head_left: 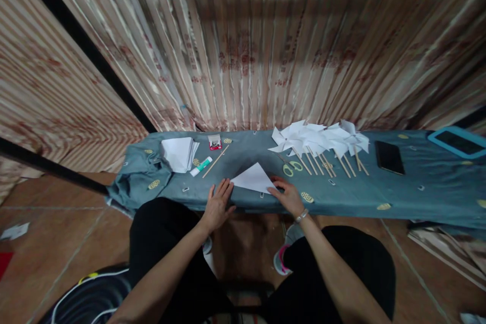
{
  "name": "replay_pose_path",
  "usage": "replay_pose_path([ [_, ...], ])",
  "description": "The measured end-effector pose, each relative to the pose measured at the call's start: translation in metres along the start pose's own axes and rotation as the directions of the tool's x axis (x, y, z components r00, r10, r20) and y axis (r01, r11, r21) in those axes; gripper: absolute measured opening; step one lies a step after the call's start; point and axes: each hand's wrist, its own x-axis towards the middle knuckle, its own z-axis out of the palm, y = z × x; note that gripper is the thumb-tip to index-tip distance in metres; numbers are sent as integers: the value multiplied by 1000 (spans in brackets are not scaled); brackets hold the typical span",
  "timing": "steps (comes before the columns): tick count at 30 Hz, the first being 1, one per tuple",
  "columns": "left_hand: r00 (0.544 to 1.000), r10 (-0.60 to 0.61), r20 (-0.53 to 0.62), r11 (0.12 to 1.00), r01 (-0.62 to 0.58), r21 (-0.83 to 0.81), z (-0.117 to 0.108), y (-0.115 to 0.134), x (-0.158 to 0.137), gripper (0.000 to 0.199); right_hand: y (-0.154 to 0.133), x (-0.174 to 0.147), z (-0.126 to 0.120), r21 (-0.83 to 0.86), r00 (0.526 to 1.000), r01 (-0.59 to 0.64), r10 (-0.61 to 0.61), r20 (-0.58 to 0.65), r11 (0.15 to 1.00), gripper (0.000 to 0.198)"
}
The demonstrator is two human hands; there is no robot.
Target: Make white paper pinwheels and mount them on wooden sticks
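A white sheet of paper folded into a triangle (253,180) lies on the cloth in front of me, its tip pointing away. My left hand (218,207) rests at its left corner, fingers stretched out flat with the fingertips touching the paper. At the right corner, my right hand (286,195) pinches the edge between thumb and fingers. Green-handled scissors (291,168) lie just beyond the right hand. Beyond the left hand are a wooden stick (216,161) and a glue stick (201,166).
A stack of white paper (177,154) and a small red box (214,142) sit at the left of the cloth-covered bench (417,182). Several paper pinwheels (322,139) on sticks lie to the right, then a black phone (390,157) and a blue-framed tablet (457,142). A curtain hangs behind.
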Motion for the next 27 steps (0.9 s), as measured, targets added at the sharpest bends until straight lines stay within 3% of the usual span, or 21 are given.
replay_pose_path([
  [3, 996, -15, -84, 999, 13, -31, -5, 5, -7, 79, -24, -19, -2, -79, 993, 5, -14, -116, 997, 26],
  [5, 976, 6, -219, 997, -23, -71, -13, 15, -11, 83, -45, -34, 0, -138, 980, 12, -40, -197, 990, 23],
  [9, 910, 190, -369, 982, -184, 51, -36, 40, -12, 70, -87, -54, 21, -446, 915, 102, -259, -308, 889, 18],
  [12, 883, 300, -362, 953, -257, 162, -46, 48, -5, 57, -103, -61, 45, -555, 944, 130, -273, -183, 821, 18],
  [15, 877, 368, -310, 929, -338, 148, -45, 40, 0, 44, -106, -66, 63, -567, 962, 159, -255, -93, 808, 20],
  [18, 876, 374, -306, 926, -371, 69, -40, 25, 3, 29, -106, -71, 67, -561, 966, 187, -254, -42, 806, 16],
  [20, 883, 358, -306, 931, -362, 45, -39, 16, 5, 24, -107, -71, 60, -543, 962, 253, -266, 56, 801, 15],
  [22, 886, 340, -315, 938, -344, 44, -40, 8, 7, 23, -104, -67, 50, -509, 930, 365, -284, 232, 779, 42],
  [24, 886, 329, -326, 942, -334, 44, -42, 2, 8, 23, -96, -57, 40, -489, 869, 473, -297, 395, 733, 66],
  [27, 896, 308, -319, 949, -311, 43, -45, -3, 4, 22, -77, -38, 35, -470, 791, 592, -362, 493, 655, 59],
])
